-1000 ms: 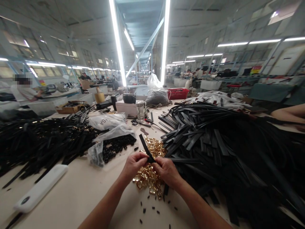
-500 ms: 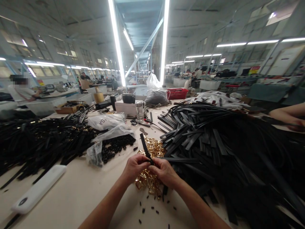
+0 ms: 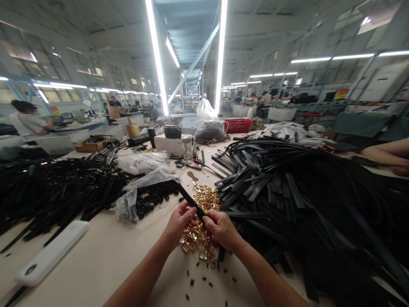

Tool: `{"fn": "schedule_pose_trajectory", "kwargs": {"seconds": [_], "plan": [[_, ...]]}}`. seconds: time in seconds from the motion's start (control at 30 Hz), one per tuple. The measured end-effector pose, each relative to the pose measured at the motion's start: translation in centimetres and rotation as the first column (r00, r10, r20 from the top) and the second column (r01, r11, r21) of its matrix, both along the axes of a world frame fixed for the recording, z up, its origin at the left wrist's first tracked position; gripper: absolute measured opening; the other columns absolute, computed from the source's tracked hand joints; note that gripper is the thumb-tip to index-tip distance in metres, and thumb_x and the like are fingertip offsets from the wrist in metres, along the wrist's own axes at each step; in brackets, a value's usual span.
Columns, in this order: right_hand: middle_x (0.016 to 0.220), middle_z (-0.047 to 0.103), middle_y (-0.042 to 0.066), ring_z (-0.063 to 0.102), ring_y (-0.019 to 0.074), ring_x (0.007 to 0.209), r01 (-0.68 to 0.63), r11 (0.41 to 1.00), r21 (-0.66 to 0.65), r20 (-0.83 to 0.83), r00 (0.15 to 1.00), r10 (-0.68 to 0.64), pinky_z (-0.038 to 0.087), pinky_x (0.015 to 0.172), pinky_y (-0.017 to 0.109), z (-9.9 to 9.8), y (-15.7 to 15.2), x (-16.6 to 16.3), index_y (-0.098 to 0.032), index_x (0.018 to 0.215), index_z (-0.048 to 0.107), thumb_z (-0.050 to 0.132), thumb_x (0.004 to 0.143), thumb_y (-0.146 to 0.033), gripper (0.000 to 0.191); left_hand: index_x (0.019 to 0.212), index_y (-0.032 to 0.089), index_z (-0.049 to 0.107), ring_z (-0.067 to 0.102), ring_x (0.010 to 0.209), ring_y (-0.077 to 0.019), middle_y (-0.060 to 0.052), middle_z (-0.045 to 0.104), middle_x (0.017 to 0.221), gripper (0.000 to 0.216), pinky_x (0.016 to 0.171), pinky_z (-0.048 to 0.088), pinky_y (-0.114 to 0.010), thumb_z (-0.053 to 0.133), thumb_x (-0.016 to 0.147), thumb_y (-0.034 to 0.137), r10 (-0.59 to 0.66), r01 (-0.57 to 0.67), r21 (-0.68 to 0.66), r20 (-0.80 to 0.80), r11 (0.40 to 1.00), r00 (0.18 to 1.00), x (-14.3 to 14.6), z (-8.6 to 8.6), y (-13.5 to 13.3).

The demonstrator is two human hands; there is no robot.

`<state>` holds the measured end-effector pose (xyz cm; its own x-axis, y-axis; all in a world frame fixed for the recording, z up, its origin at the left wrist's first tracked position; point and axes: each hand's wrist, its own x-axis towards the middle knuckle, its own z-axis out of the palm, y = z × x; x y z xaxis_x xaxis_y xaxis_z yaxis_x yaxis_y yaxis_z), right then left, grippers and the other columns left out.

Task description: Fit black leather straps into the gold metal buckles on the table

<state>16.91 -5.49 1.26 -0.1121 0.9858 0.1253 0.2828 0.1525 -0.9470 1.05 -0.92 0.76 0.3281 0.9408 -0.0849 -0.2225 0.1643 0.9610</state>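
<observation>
Above gold buckles (image 3: 207,197), black strap (image 3: 191,201) slants up toward clear bag (image 3: 128,207). Right hand (image 3: 223,229) pinches strap's lower end, fingers closed; left hand (image 3: 179,222) half-curled at strap's edge, cannot tell whether gripping.

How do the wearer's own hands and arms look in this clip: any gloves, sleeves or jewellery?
Left hand and right hand are both ungloved. Both forearms are bare as far as the view shows, without sleeves, watch or bracelet. Small rings are hard to rule out.
</observation>
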Motion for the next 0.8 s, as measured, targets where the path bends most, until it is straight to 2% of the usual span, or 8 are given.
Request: {"fn": "schedule_pose_trajectory", "kwargs": {"seconds": [0.17,0.23,0.3,0.37,0.43,0.57,0.67,0.8], "plan": [[0.056,0.054,-0.003,0.045,0.009,0.05,-0.047,0.999,0.018,0.05,0.998,0.046,0.034,0.048,0.019,0.7,-0.4,-0.4,-0.017,0.068,0.061,0.05,0.083,-0.029,0.022,0.081,0.011,0.065,0.041,0.04,-0.0019,0.004,0.053,0.055,0.031,0.037,0.029,-0.012,0.073,0.07,0.039,-0.076,0.097,-0.206,0.105,0.974,0.992,-0.2,-0.1,-0.1],[0.056,0.054,-0.004,0.045,0.0087,0.049,-0.085,0.996,-0.026,0.0,0.996,0.085,0.034,0.046,0.019,0.8,-0.4,-0.3,-0.017,0.069,0.061,0.05,0.083,-0.031,0.023,0.079,0.011,0.063,0.037,0.036,-0.0006,0.005,0.05,0.051,0.025,0.034,0.025,-0.011,0.07,0.074,0.035,-0.097,0.171,-0.347,0.221,0.922,0.97,-0.4,-0.3,-0.1],[0.058,0.053,-0.004,0.045,0.0082,0.048,-0.122,0.991,-0.057,-0.047,0.992,0.12,0.034,0.045,0.018,0.9,-0.5,-0.2,-0.017,0.074,0.064,0.05,0.084,-0.033,0.023,0.075,0.011,0.061,0.032,0.032,0.0002,0.007,0.044,0.046,0.021,0.031,0.022,-0.009,0.066,0.077,0.031,-0.113,0.278,-0.471,0.348,0.837,0.931,-0.5,-0.4,-0.1],[0.058,0.052,-0.004,0.044,0.0079,0.048,-0.149,0.987,-0.067,-0.067,0.987,0.145,0.034,0.045,0.018,1.0,-0.5,-0.1,-0.017,0.078,0.066,0.05,0.084,-0.033,0.023,0.071,0.011,0.059,0.03,0.031,0.0008,0.007,0.041,0.045,0.019,0.029,0.02,-0.008,0.065,0.077,0.028,-0.118,0.377,-0.529,0.459,0.76,0.881,-0.5,-0.3,-0.2],[0.058,0.052,-0.004,0.043,0.0079,0.049,-0.169,0.984,-0.065,-0.077,0.983,0.164,0.033,0.045,0.018,1.0,-0.5,0.1,-0.017,0.078,0.067,0.05,0.083,-0.032,0.023,0.069,0.011,0.059,0.029,0.031,0.001,0.007,0.041,0.045,0.018,0.029,0.02,-0.007,0.064,0.077,0.025,-0.116,0.437,-0.53,0.533,0.727,0.838,-0.5,-0.2,-0.4],[0.059,0.052,-0.004,0.043,0.0082,0.051,-0.202,0.978,-0.047,-0.082,0.977,0.198,0.032,0.047,0.018,1.2,-0.6,0.3,-0.016,0.079,0.068,0.051,0.083,-0.031,0.022,0.069,0.011,0.06,0.028,0.031,0.0011,0.007,0.04,0.045,0.017,0.029,0.022,-0.007,0.064,0.077,0.025,-0.129,0.496,-0.487,0.609,0.719,0.783,-0.5,-0.1,-0.8],[0.057,0.049,-0.004,0.041,0.0084,0.052,-0.158,0.987,-0.013,-0.022,0.987,0.157,0.032,0.048,0.019,1.1,-0.5,0.2,-0.016,0.077,0.067,0.05,0.083,-0.029,0.022,0.072,0.011,0.061,0.028,0.032,0.0011,0.007,0.04,0.046,0.017,0.03,0.023,-0.007,0.064,0.077,0.026,-0.127,0.493,-0.483,0.608,0.724,0.783,-0.5,-0.3,-1.0],[0.058,0.052,-0.003,0.044,0.0101,0.054,-0.029,0.995,0.093,0.106,0.994,0.019,0.035,0.053,0.021,0.5,-0.2,-0.2,-0.017,0.07,0.062,0.046,0.083,-0.025,0.022,0.073,0.011,0.061,0.033,0.037,0.0003,0.006,0.042,0.05,0.018,0.033,0.026,-0.008,0.07,0.074,0.027,-0.079,0.363,-0.473,0.519,0.803,0.851,0.1,-0.6,-1.0]]}}
